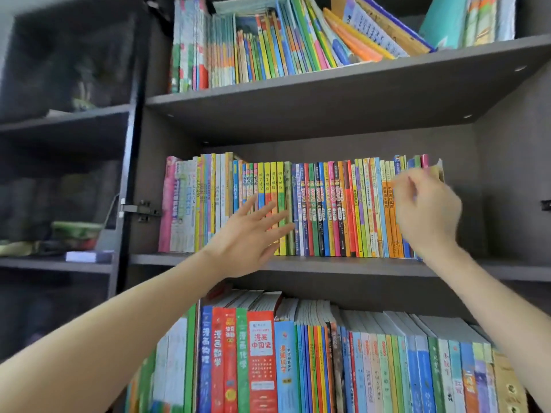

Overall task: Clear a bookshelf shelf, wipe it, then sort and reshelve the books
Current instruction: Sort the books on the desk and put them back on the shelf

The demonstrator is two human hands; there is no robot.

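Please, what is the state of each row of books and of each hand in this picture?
Middle row of books: upright, tightly packed.
Top row of books: left part upright, right part leaning.
Bottom row of books: upright, packed.
Left hand: open, fingers spread at middle spines.
Right hand: blurred at that row's right end; grip unclear.
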